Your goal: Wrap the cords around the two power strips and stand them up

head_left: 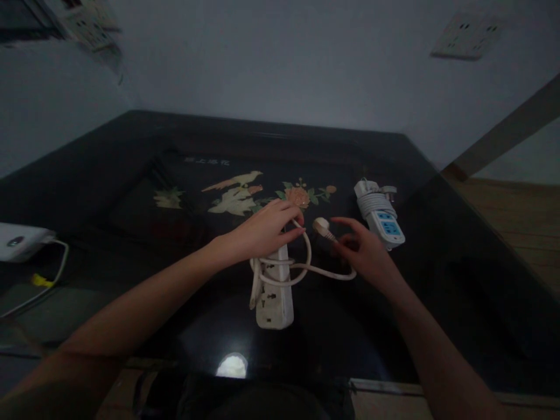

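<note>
A white power strip (274, 306) lies lengthwise on the dark tabletop, its cord (324, 271) looped loosely around it. My left hand (273, 227) rests over the far end of the strip, its thumb and fingers closed on a loop of the cord. That end of the strip is hidden beneath the hand. To its right, my right hand (361, 248) pinches the cord just behind the white plug (321, 226). The plug is held above the table and points left, with my index finger stretched out beside it.
A second power strip (385, 226) with blue sockets and a wound grey cord lies at the right. At the left edge sits a white device (21, 242) with a cable. The glossy black table (210, 131) bears a bird-and-flower picture. Wall sockets (466, 36) are behind.
</note>
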{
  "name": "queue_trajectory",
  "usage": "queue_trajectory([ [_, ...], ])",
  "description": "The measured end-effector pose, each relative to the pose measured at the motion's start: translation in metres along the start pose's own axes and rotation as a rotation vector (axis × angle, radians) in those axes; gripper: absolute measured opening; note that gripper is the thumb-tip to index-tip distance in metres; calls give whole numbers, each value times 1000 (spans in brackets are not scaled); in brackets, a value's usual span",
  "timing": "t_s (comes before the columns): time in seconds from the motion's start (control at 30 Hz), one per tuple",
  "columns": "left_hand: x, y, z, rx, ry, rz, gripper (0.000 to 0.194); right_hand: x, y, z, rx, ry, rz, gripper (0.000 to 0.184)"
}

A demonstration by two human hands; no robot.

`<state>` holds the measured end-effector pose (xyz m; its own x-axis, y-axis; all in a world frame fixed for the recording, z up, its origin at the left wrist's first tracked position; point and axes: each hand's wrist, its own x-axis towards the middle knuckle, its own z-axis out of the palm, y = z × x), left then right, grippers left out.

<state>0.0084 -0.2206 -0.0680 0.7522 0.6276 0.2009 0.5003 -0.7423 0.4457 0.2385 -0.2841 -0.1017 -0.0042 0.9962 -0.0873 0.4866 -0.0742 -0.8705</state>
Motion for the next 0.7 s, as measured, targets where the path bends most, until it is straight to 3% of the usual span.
queue_trajectory([
  [0.13, 4, -1, 2, -93, -7, -31, 12, -4, -10, -5, 286, 108, -55, 53],
  [0.3, 7, -5, 0, -251, -14, -55, 12, -10, -20, -11, 506, 278, -83, 43],
  [0.47, 6, -9, -6, -370, -4, -124, 17, -6, -14, -16, 648, 189, 66, 41],
  [0.57, 5, -11, -11, -372, 14, -126, 18, -2, -8, -19, 608, 121, 70, 42],
  [0.7, 4, -15, -18, -307, 65, -107, 18, -2, -6, -22, 623, 145, 63, 32],
])
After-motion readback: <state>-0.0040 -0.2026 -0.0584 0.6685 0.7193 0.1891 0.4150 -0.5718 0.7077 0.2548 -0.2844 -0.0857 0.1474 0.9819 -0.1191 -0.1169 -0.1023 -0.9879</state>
